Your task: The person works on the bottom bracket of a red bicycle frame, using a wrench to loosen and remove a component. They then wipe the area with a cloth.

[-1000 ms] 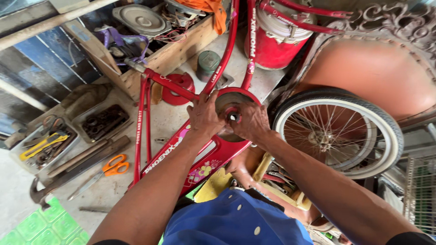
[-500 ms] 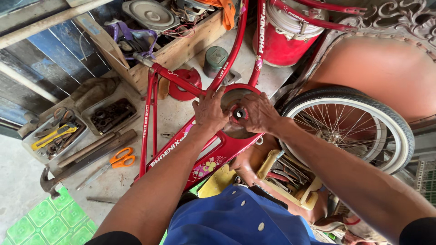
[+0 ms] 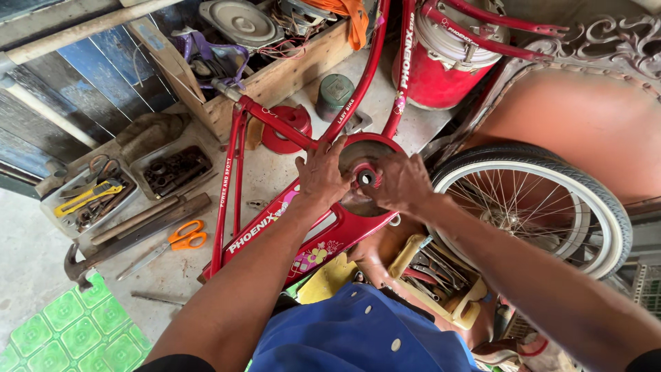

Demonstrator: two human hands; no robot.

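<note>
1. The red bicycle frame (image 3: 275, 220) lies flat on the concrete floor (image 3: 289, 172), its long axis running from about 7 o'clock up toward 1 o'clock; its two long tubes climb past the hub toward the top edge
2. One round metal disc (image 3: 368, 153) sits on the frame at the centre of view, its flat face turned up to the camera, with one small red hub (image 3: 366, 178) in its middle
3. The left hand (image 3: 322, 173) lies spread on the disc at the hub's 9 o'clock, fingers wide and pressed on the metal
4. The right hand (image 3: 403, 182) is curled at the hub's 3 o'clock, fingertips pinching the red hub; whether it grips tight I cannot tell
5. One spoked wheel with a white-walled tyre (image 3: 551, 207) stands at 3 o'clock of the hands, just beside the right forearm
6. One pair of orange-handled scissors (image 3: 180, 238) lies at 8 o'clock, well apart from the hands, beside one long hammer (image 3: 138, 234)
7. Two small trays of tools (image 3: 103, 193) sit at 9 o'clock
8. One wooden crate (image 3: 275, 76) of parts lies at 11 o'clock, one red drum-shaped container (image 3: 447, 65) at 1 o'clock
</note>
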